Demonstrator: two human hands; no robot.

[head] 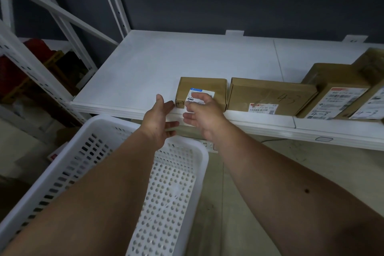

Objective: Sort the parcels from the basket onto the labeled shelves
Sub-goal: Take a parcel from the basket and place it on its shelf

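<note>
Parcel (202, 91) marked 4-3 sits at the front edge of the white shelf (135, 72), just beside a flatter 4-3 box (270, 94). My left hand (159, 119) is spread beside its left corner; my right hand (202, 114), fingers loose, rests on its label. I square it against the neighbour, then push it in. The basket (166, 183) below looks empty where visible.

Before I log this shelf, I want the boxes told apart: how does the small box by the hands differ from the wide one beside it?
The small box is narrower than the wide box. The small box carries a blue-topped label; the wide box's label is red-topped. The small box has 4-3 on its front corner, the wide box on its top. Both are brown cardboard on the white shelf.
</note>
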